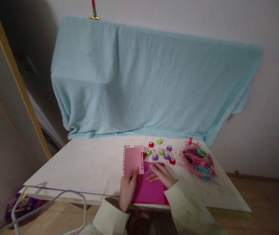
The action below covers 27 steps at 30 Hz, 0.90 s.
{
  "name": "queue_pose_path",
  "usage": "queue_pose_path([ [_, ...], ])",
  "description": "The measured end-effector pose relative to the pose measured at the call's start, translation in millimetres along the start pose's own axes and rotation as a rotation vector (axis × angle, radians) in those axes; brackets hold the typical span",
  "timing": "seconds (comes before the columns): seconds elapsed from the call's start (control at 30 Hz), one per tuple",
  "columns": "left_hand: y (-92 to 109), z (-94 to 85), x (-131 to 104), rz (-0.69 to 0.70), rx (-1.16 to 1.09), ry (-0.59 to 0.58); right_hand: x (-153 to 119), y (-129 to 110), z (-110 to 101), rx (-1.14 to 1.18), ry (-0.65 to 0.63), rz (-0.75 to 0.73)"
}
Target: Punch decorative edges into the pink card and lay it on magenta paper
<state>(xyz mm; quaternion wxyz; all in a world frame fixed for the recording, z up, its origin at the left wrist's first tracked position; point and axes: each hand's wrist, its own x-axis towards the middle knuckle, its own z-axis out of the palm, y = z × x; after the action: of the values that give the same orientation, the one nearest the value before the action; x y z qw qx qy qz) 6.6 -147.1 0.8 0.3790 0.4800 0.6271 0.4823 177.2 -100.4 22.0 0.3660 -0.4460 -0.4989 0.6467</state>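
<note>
My left hand (127,191) pinches the lower end of a pink paper sheet (132,160), whose edges carry rows of small punched holes. My right hand (162,174) is over a stack of magenta paper (149,192), fingers curled around a small purple craft punch (151,168) that is mostly hidden. Just beyond the paper stand several more craft punches, among them a purple one (155,157), a green one (161,152) and a red one (172,161). Part of another red punch is covered by the pink sheet.
A heap of punched paper strips (199,161) lies on the right of the white table (80,163), with tiny pink scraps around the punches. A light blue cloth (154,81) hangs behind. A grey cable (80,194) loops at the front left, near a purple bag (19,209).
</note>
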Motion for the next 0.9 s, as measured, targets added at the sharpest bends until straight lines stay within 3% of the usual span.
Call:
queue_pose_path([
  [0.2, 0, -0.4, 0, -0.008, -0.013, -0.003, 0, -2, 0, -0.177, 0.300, -0.350],
  [0.43, 4, -2.4, -2, -0.027, -0.002, -0.005, 10, 6, -9, 0.031, 0.124, -0.033],
  [0.63, 6, -3.6, -2, -0.073, 0.010, -0.023, 8, -1, -8, -0.236, 0.329, -0.352],
  [0.9, 7, -4.3, -1, -0.069, 0.011, -0.017, 8, 1, -12, -0.118, 0.327, -0.227],
])
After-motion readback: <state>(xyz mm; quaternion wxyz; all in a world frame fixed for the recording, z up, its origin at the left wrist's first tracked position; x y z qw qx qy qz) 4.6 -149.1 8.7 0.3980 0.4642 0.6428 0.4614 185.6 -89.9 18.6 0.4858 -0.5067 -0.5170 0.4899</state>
